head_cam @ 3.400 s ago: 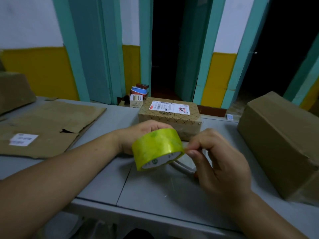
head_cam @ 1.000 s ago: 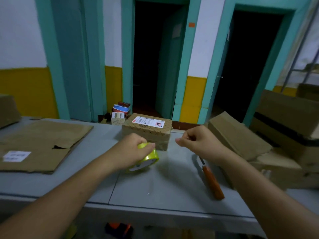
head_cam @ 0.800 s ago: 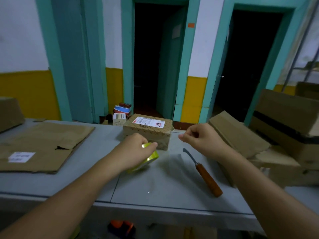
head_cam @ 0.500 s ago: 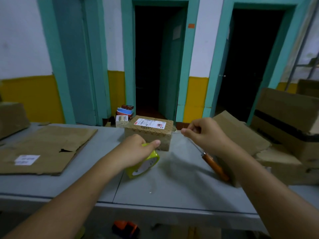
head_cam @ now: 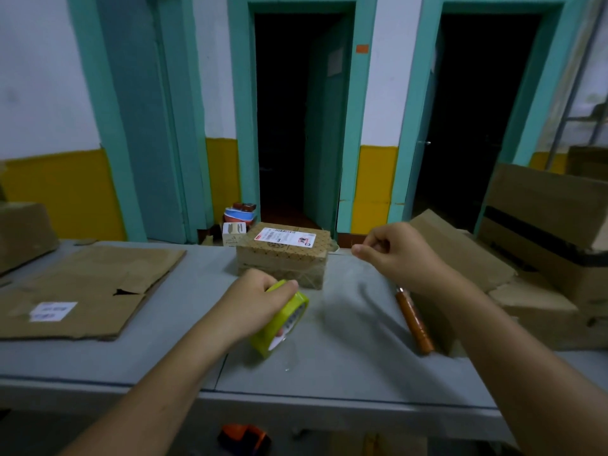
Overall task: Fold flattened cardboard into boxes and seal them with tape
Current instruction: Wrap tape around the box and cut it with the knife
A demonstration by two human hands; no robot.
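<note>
My left hand [head_cam: 255,299] grips a yellow-green roll of clear tape [head_cam: 284,320] just above the grey table [head_cam: 345,366]. My right hand [head_cam: 393,250] is raised to the right of it with its fingers curled, pinching the pulled-out end of the tape; the clear strip between hand and roll is barely visible. A small sealed box [head_cam: 284,253] with a white shipping label stands right behind the roll. A flattened cardboard sheet [head_cam: 88,287] with a white label lies on the table's left side.
A knife with an orange-brown handle [head_cam: 414,320] lies under my right forearm. Brown boxes [head_cam: 543,238] and loose cardboard are piled at the right, another box [head_cam: 23,235] stands at the far left. Two dark doorways are behind the table.
My right hand has moved up and to the right, away from the roll, drawing tape out. My left hand keeps the roll low over the table. The camera has tilted up.
</note>
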